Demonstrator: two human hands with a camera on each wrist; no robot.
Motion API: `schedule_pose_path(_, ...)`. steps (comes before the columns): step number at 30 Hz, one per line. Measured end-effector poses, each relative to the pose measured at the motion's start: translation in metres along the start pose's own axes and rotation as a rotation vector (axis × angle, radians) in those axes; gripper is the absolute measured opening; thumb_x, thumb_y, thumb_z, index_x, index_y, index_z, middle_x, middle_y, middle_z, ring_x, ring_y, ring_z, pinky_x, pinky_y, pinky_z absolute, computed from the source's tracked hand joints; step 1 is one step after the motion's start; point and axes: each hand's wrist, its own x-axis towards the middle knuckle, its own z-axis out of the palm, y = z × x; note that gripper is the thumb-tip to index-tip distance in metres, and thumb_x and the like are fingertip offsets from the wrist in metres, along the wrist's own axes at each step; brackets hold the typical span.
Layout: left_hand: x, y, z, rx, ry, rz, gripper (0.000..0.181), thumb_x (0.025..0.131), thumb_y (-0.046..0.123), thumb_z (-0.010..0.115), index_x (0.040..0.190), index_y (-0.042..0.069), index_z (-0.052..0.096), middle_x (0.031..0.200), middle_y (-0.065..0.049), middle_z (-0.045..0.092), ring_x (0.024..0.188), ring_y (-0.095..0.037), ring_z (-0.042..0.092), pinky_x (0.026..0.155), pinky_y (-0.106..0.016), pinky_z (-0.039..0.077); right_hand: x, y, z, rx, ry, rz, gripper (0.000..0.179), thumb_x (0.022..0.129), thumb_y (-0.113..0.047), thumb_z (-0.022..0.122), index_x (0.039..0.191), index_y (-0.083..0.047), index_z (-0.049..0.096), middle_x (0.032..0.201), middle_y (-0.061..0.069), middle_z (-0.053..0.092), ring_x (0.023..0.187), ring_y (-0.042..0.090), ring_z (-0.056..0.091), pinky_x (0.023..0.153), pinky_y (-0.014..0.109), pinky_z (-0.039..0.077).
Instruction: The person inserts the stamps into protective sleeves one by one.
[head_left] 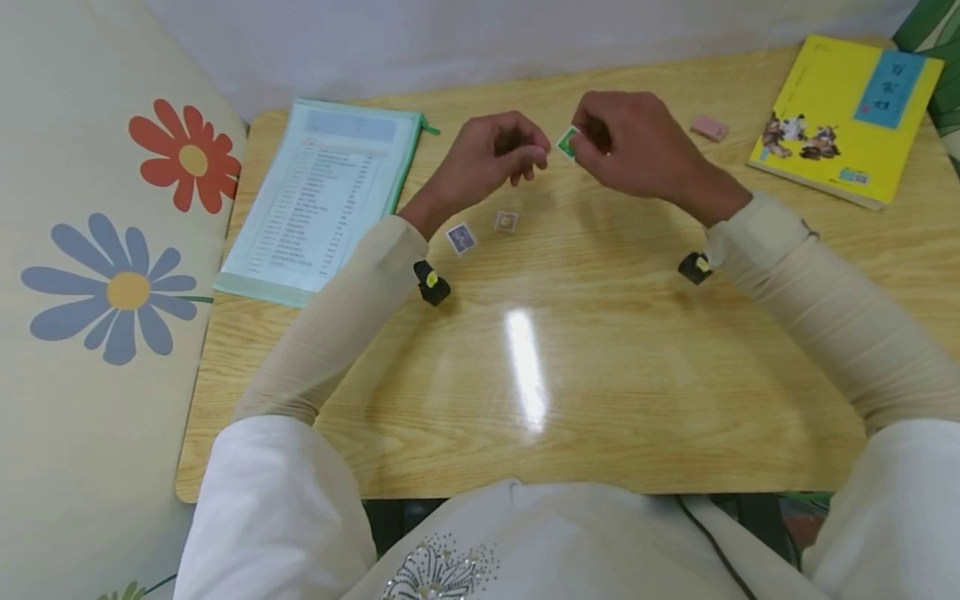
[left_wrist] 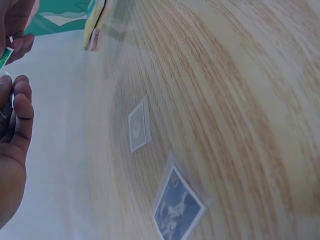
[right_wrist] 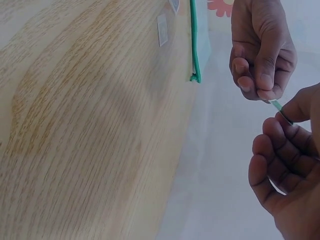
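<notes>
My right hand (head_left: pixel 637 146) pinches a small green stamp with a white border (head_left: pixel 566 143) between thumb and forefinger, raised over the far part of the table. Close on its left, my left hand (head_left: pixel 495 154) has its thumb and fingertips together. In the left wrist view a thin clear, shiny plastic piece, apparently a sleeve (left_wrist: pixel 11 102), shows between those fingers; most of it is hidden. Beneath the left hand, a dark blue stamp (head_left: pixel 461 239) and a pale stamp (head_left: pixel 506 221) lie flat on the table, each in a clear sleeve.
A green-edged clear document pouch (head_left: pixel 322 192) with a printed list lies at the table's left. On the right are a small pink block (head_left: pixel 708 127) and a yellow book (head_left: pixel 840 125). Walls border the wooden table (head_left: pixel 600 375) at the back and left.
</notes>
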Motion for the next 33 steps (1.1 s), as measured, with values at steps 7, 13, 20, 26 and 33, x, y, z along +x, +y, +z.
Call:
schedule_pose_path(7, 0.0013, 0.0006, 0.0001, 0.015, -0.001, -0.02, 0.019, 0.1, 0.014, 0.061, 0.11, -0.001, 0.067, 0.099, -0.016, 0.069, 0.08, -0.027, 0.061, 0.066, -0.032, 0.049, 0.001, -0.0012, -0.0012, -0.007, 0.01, -0.031, 0.024, 0.103, -0.022, 0.052, 0.1, -0.002, 0.065, 0.084, 0.006, 0.063, 0.069, 0.014, 0.052, 0.066, 0.032, 0.041)
schedule_pose_path(13, 0.0021, 0.0016, 0.0004, 0.03, -0.003, -0.027, 0.02, 0.101, 0.014, 0.06, 0.112, -0.001, 0.067, 0.1, -0.013, 0.069, 0.083, -0.029, 0.061, 0.069, -0.032, 0.05, 0.0019, 0.0004, -0.0011, -0.026, -0.003, -0.037, 0.024, 0.103, -0.023, 0.051, 0.1, -0.003, 0.064, 0.084, 0.006, 0.062, 0.069, 0.015, 0.052, 0.066, 0.032, 0.04)
schedule_pose_path(20, 0.0024, 0.0007, 0.0006, 0.05, -0.006, -0.02, 0.018, 0.101, 0.014, 0.059, 0.111, 0.002, 0.068, 0.101, -0.013, 0.069, 0.082, -0.025, 0.061, 0.069, -0.032, 0.049, 0.0019, 0.0004, -0.0011, -0.05, -0.029, -0.035, 0.025, 0.103, -0.024, 0.051, 0.102, -0.002, 0.064, 0.086, 0.007, 0.061, 0.071, 0.017, 0.052, 0.066, 0.035, 0.039)
schedule_pose_path(26, 0.002, -0.0005, 0.0008, 0.069, -0.011, -0.018, 0.019, 0.102, 0.014, 0.058, 0.113, 0.002, 0.068, 0.102, -0.013, 0.068, 0.082, -0.025, 0.06, 0.07, -0.032, 0.049, 0.0013, -0.0003, -0.0017, -0.073, -0.046, -0.042, 0.025, 0.104, -0.024, 0.051, 0.102, -0.002, 0.062, 0.086, 0.008, 0.06, 0.073, 0.019, 0.053, 0.067, 0.036, 0.039)
schedule_pose_path(33, 0.0007, -0.0018, 0.0011, 0.089, -0.015, -0.013, 0.02, 0.102, 0.015, 0.058, 0.114, 0.002, 0.067, 0.105, -0.018, 0.067, 0.082, -0.024, 0.059, 0.07, -0.032, 0.048, 0.0008, 0.0002, -0.0022, -0.085, -0.067, -0.046, 0.027, 0.105, -0.025, 0.049, 0.103, -0.001, 0.062, 0.088, 0.009, 0.061, 0.075, 0.021, 0.055, 0.069, 0.037, 0.042)
